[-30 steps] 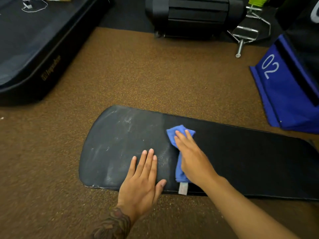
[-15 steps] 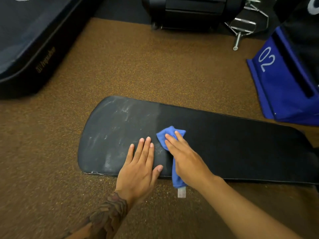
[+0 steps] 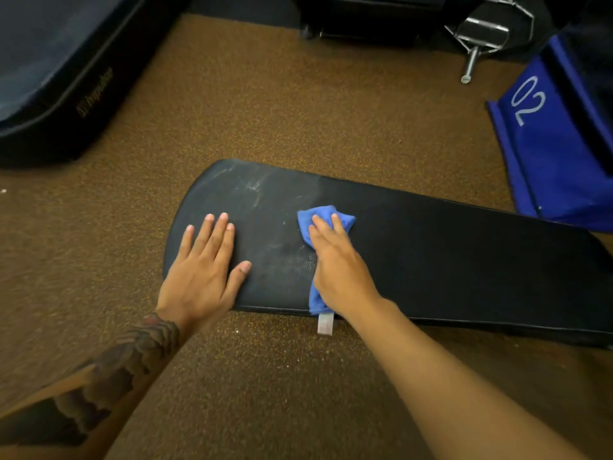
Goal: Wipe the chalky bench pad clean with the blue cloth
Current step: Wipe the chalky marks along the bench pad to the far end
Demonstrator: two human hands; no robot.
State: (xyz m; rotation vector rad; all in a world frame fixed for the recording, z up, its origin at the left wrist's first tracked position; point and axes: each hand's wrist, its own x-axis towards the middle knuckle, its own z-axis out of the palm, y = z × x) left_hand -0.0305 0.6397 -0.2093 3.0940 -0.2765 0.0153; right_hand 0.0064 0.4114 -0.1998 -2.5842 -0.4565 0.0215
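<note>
Bench pad [image 3: 447,254]: lying on floor, chalk remaining leftward. Left hand [image 3: 202,270] pressing flat, steadying it. Right hand [image 3: 338,263], fingers straight, pressing blue cloth [image 3: 326,215] for wiping.

One pad [image 3: 447,260], one cloth [image 3: 323,211], two hands [image 3: 202,277]

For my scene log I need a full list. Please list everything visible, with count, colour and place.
bench pad: 1, black, on the floor, centre to right
chalk smears: several, whitish, on the pad's left end
cloth: 1, blue, on the pad, near its middle
floor: 1, speckled brown, all around
mat: 1, black, top left
equipment: 1, black, top centre
metal bar: 1, silver, top right
box marked 02: 1, blue, right edge
left hand: 1, flat on the pad's left end
right hand: 1, pressing the cloth
</note>
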